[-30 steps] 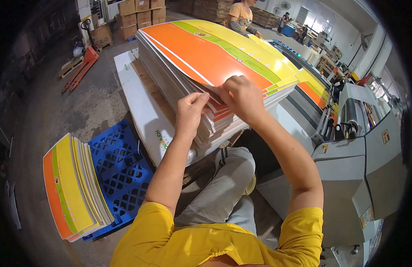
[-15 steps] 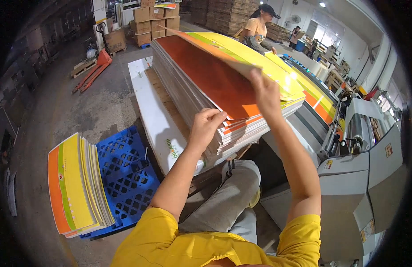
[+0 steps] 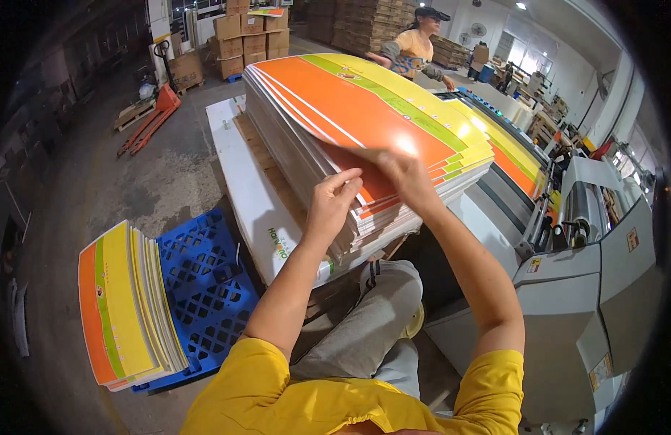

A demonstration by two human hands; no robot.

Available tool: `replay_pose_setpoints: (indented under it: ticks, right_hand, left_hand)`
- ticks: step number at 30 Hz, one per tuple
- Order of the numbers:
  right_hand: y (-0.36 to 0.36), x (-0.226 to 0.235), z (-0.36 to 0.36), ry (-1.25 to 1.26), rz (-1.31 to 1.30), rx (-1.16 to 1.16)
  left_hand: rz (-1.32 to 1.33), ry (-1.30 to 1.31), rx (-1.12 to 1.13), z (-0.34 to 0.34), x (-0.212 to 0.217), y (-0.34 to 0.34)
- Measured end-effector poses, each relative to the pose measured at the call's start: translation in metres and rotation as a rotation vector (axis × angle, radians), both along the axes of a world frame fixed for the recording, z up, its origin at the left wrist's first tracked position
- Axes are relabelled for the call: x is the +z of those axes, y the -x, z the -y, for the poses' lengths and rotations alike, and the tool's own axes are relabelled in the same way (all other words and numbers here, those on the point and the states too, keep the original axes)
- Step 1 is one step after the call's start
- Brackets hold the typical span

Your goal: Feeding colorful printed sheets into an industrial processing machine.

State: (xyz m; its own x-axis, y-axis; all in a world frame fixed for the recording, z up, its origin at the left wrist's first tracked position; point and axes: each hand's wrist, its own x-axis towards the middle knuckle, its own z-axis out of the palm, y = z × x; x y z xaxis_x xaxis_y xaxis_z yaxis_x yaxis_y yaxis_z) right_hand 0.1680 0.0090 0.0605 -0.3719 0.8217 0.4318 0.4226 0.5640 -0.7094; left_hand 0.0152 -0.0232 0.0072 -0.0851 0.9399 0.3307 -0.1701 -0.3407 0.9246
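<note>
A tall stack of printed sheets [image 3: 350,101], orange, green and yellow, lies in front of me. My right hand [image 3: 402,180] grips the near edge of the top sheet, which curls up off the pile. Its fingers are smeared a little by motion. Below the lifted edge a darker, shaded orange sheet shows. My left hand [image 3: 334,204] is at the near left corner of the stack, thumb and forefinger slightly apart beside the sheet edges. Nothing shows held between them.
Left of me, a smaller stack of similar sheets [image 3: 125,297] rests on a blue plastic pallet [image 3: 205,283]. A white board [image 3: 237,174] lies under the big stack. At right stands a grey machine [image 3: 560,312]. A co-worker [image 3: 415,51] is beyond the stack; a red pallet jack [image 3: 158,116] is far left.
The raised top sheet has come down over the stack, its orange printed face now showing. My right hand has moved lower and to the left with the edge. The co-worker's arm has moved outward.
</note>
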Motion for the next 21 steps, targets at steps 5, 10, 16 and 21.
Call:
replay_pose_setpoints:
  ticks: [5, 10, 16, 21]
  right_hand:
    - [0.007, 0.030, -0.006, 0.113, -0.308, -0.239]
    - [0.006, 0.002, 0.003, -0.596, 0.223, -0.085]
    - [-0.004, -0.011, 0.006, -0.333, 0.187, -0.107]
    - [-0.002, -0.008, 0.009, -0.453, 0.411, -0.100]
  left_hand:
    - [0.009, -0.012, -0.015, -0.007, -0.013, 0.003]
    - [0.016, -0.018, -0.022, -0.007, -0.011, 0.003]
    - [0.212, 0.051, -0.012, -0.006, -0.011, 0.007]
    - [0.373, 0.036, -0.040, -0.005, -0.011, 0.004]
